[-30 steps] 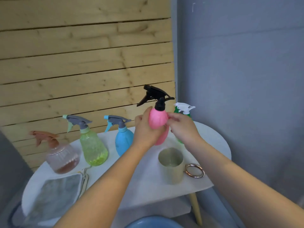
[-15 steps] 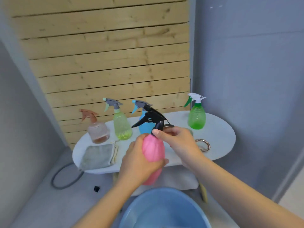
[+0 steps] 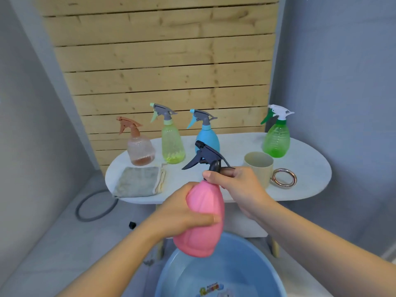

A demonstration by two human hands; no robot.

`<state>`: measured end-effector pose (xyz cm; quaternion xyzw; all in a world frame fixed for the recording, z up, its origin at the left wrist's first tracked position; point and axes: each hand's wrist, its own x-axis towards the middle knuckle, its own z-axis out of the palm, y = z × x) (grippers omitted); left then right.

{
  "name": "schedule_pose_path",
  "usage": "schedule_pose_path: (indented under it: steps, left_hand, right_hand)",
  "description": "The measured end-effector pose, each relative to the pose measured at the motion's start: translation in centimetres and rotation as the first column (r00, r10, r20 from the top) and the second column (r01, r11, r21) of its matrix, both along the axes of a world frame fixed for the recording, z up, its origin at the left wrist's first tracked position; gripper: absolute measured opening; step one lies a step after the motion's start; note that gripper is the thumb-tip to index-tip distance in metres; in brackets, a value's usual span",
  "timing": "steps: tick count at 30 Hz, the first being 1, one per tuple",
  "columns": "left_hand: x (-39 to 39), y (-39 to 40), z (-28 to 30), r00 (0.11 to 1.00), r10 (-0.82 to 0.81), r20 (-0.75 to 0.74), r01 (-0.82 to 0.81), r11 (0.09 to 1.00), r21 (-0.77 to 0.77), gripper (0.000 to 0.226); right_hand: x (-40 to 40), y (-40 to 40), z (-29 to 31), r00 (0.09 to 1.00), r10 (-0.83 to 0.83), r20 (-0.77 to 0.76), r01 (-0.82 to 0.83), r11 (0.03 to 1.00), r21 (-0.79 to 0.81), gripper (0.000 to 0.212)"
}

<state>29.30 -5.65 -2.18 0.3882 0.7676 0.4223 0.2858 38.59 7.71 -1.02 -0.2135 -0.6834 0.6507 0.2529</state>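
Forearms reach forward; left hand [image 3: 181, 213] curls gripping, right hand [image 3: 240, 187] pinches.

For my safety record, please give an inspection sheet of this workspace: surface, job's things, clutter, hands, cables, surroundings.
Surface: white oval table.
Job's things: pink spray bottle, black trigger head fitted; blue basin below.
Clutter: orange bottle, yellow bottle, blue bottle, green bottle, cup, grey cloth on the table; black piece on the floor.
Hands: left hand grips the bottle's body; right hand grips its neck.
Cables: grey loop, hose or cable, on the floor.
Surroundings: wooden slat panel, grey walls.
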Motion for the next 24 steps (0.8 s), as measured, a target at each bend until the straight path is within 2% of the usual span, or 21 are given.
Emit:
schedule_pose_path:
  steps: [3,7,9,10,12,13,16,18,22,24]
  left_hand:
    - [0.1,-0.1,0.3,1.000,-0.003,0.019,0.002,0.999,0.045,0.079]
    - [0.5,0.3,0.7,0.984,-0.077,0.162,0.060,0.992,0.107,0.078]
    - [0.6,0.3,0.9,0.975,-0.114,0.193,0.089,0.987,0.135,0.075]
    - [0.6,0.4,1.0,0.972,-0.130,0.196,0.102,0.984,0.145,0.073]
    - [0.7,0.5,1.2,0.978,-0.127,0.168,0.104,0.984,0.143,0.071]
    - [0.8,0.6,1.2,0.984,-0.107,0.143,0.087,0.987,0.138,0.072]
    - [1.0,0.7,1.0,0.996,-0.060,0.070,0.052,0.992,0.117,0.076]
    - [1.0,0.6,1.0,0.996,-0.080,0.049,0.076,0.993,0.089,0.075]
    - [0.3,0.6,1.2,0.990,-0.136,0.037,0.134,0.990,0.032,0.076]
    - [-0.1,0.5,1.4,0.974,-0.190,0.121,0.187,0.982,0.040,0.075]
  right_hand:
    - [0.3,-0.1,0.3,0.999,0.036,-0.006,-0.036,0.999,0.001,0.014]
    - [0.6,0.3,0.9,0.990,0.075,-0.117,-0.084,0.994,-0.071,0.031]
    - [0.7,0.3,1.1,0.982,0.079,-0.172,-0.103,0.985,-0.140,0.020]
    - [0.7,0.2,1.2,0.981,0.068,-0.184,-0.100,0.981,-0.169,0.014]
    - [0.5,0.3,0.9,0.985,0.023,-0.171,-0.052,0.985,-0.163,0.026]
    - [0.4,0.3,0.9,0.987,-0.004,-0.161,-0.018,0.991,-0.133,0.025]
    - [0.5,0.4,1.1,0.982,-0.056,-0.180,0.043,0.996,-0.073,0.010]
    - [0.8,0.6,1.3,0.981,-0.032,-0.192,0.019,0.998,-0.066,0.006]
    - [1.1,1.1,1.4,0.984,0.025,-0.179,-0.040,0.996,-0.079,0.013]
    - [1.0,1.3,1.4,0.977,0.097,-0.191,-0.126,0.982,-0.144,0.016]
